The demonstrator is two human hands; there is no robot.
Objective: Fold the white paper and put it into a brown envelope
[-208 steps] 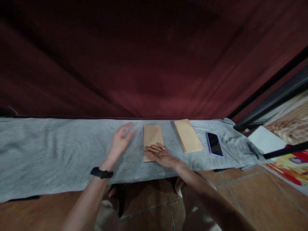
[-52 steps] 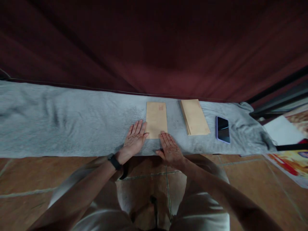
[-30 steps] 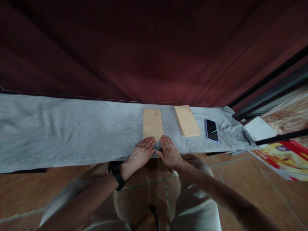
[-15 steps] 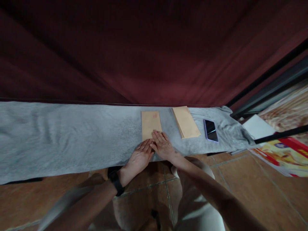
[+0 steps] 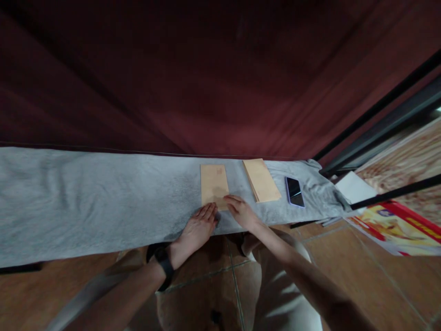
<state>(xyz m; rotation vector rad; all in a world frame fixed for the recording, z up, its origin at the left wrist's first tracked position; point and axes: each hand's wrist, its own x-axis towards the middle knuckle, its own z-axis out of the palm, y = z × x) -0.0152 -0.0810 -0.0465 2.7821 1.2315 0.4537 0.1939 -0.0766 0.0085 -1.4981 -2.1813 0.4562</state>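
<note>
A tan envelope [image 5: 214, 185] lies flat on the grey cloth [image 5: 86, 197], its short edge toward me. My left hand [image 5: 197, 226] rests palm down on the cloth, fingers apart, with its fingertips at the envelope's near left corner. A black band sits on that wrist. My right hand [image 5: 241, 211] lies at the envelope's near right corner with its fingers bent and the tips on the paper. Neither hand lifts anything.
A stack of tan envelopes [image 5: 261, 180] lies to the right, and a dark phone [image 5: 295, 191] beyond it. A dark red curtain [image 5: 206, 82] hangs behind the cloth. At the far right are a white sheet [image 5: 354, 187], a colourful poster [image 5: 396, 225] and black bars [image 5: 386, 110]. The floor below is brown tile.
My right hand has slid back off the envelope's top to its near right corner, and its fingers have bent. My left hand stays flat by the near left corner. The view has shifted slightly.
</note>
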